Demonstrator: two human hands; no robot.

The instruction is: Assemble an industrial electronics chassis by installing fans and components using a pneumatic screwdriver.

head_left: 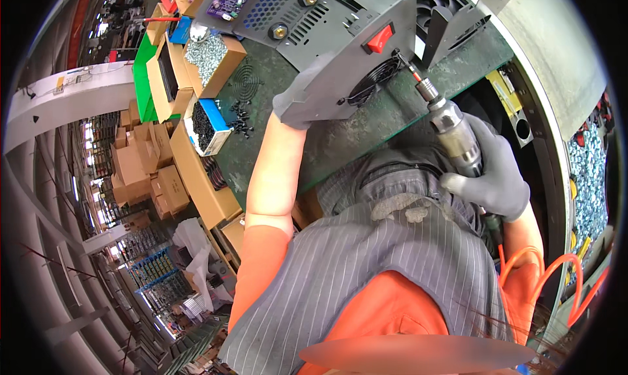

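Note:
My left hand (297,101), in a grey glove, grips the lower left edge of a grey metal panel (337,67) and holds it tilted above the bench. A red rocker switch (380,39) sits in the panel, with a round black wire fan guard (371,86) beside it. My right hand (495,172), gloved too, is wrapped round a metal air screwdriver (456,134). The tool's bit points up and left to the guard's upper right corner; it seems to touch a screw there.
Behind the panel stand grey metal housings (281,12) with a black fan (435,12). A box of silver screws (206,57), a box of black screws (201,126) and another wire guard (244,84) are at the left. An orange coiled hose (553,267) hangs by my right arm.

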